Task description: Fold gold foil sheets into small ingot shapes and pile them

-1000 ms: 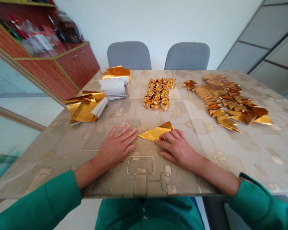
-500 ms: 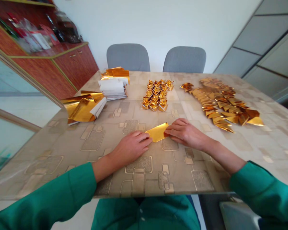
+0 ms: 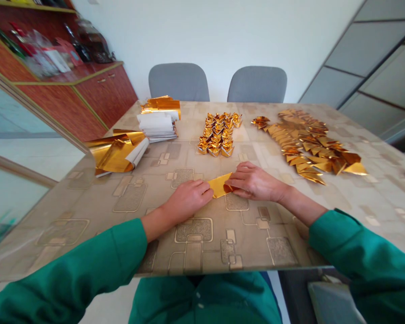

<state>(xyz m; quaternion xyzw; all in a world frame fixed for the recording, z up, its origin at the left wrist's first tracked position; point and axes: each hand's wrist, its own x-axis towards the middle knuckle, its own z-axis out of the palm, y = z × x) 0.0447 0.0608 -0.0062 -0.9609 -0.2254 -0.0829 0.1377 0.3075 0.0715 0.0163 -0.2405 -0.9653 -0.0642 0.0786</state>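
A folded strip of gold foil paper (image 3: 219, 185) lies on the patterned tablecloth between my hands. My left hand (image 3: 193, 198) is closed at the strip's left end, its fingertips pressed on the paper. At the other end my right hand (image 3: 251, 181) pinches the paper, and the right end curls up under its fingers. Part of the strip is hidden by the fingers of both hands. Beyond them stand rows of finished gold paper ingots (image 3: 216, 135), tucked close together.
Flat folded gold pieces (image 3: 310, 146) spread over the table's right side. On the left are loose gold sheets (image 3: 117, 150) and a stack of white-backed paper (image 3: 157, 126). Two grey chairs (image 3: 178, 82) stand behind the table (image 3: 128, 238). A red-brown cabinet (image 3: 103, 92) is at the back left.
My right hand has moved slightly left and lifted the strip's right end into a curl. Less of the strip's flat face shows. My left hand stays at its end.
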